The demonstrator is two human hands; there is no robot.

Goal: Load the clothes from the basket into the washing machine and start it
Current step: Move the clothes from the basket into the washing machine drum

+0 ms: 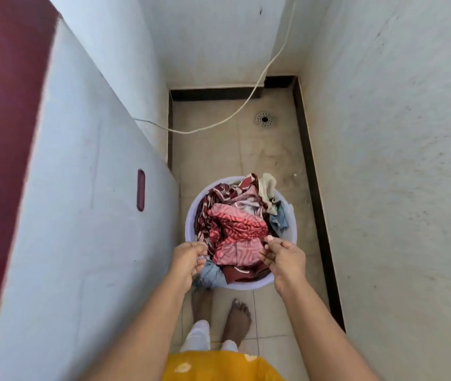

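Well, main risk first: the clothes are heaped above the rim of the basket & tangled, so pulling one piece prob drags others over the edge onto the tiled floor, which looks stained near the drain. The basket sits on the floor just beside the washing machine, w/ bare feet close behind it. Lifting the whole tub in this narrow gap could knock the machine's side or tip the load. A white cord hangs slack across the corner toward the machine; long fabric swung high might snag it. Both hands are over the near rim w/ fingers curled: left hand at the rim by a pale blue cloth, right hand at the edge of a pink striped cloth; can't tell if either actually grips anything. Materials: basket is round, smooth lavender plastic; the pink & maroon pieces look thin, slippery, printed, prob long drapes that slide; a cream piece at the far side looks thicker, towel-like. Machine side is a flat white panel w/ a maroon recessed handle & maroon top; lid state not visible
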